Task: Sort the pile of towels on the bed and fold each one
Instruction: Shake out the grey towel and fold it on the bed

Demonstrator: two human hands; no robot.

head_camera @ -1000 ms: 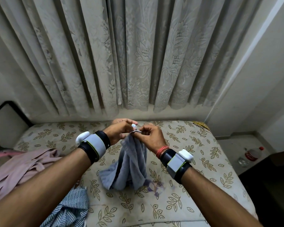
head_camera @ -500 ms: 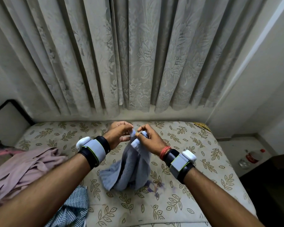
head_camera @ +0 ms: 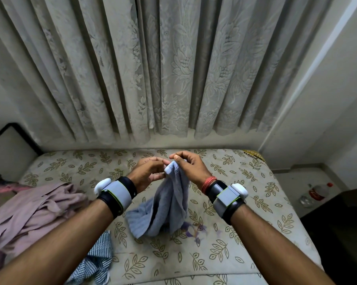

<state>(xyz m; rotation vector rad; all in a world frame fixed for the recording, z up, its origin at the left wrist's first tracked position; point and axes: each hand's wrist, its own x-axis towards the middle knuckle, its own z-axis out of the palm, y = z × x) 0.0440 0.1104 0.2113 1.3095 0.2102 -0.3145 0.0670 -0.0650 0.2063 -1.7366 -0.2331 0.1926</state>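
A: What is lying nearest the person?

B: A striped blue-and-white cloth (head_camera: pixel 96 262) is hanging at the near edge of the mattress (head_camera: pixel 276 212), under the left forearm. A heap of pink cloth (head_camera: pixel 35 210) is sitting just beyond it to the left. Both look to be waiting their turn, unfolded.

A: And the piece being worked on?

B: The grey-blue towel (head_camera: pixel 165 208) is hanging between the two wrists. Its lower end is resting crumpled on the mattress, while its top is being held up just past the grey wristbands (head_camera: pixel 117 194).

A: How are the hands gripping it?

B: The right hand (head_camera: pixel 189 166) is pinching the top corner between thumb and forefinger. The left hand (head_camera: pixel 148 171) is closing its fingertips on the same bunched edge, almost touching the right. They are working close together, probably feeling along the hem for a second corner so the towel can be spread out before folding.

A: Why lift it?

B: Likely so its own weight is pulling the creases out.

A: Farther back?

B: A plastic bottle (head_camera: pixel 315 193) is sitting on the floor right of the bed, and a patterned curtain (head_camera: pixel 173 68) is hanging behind.
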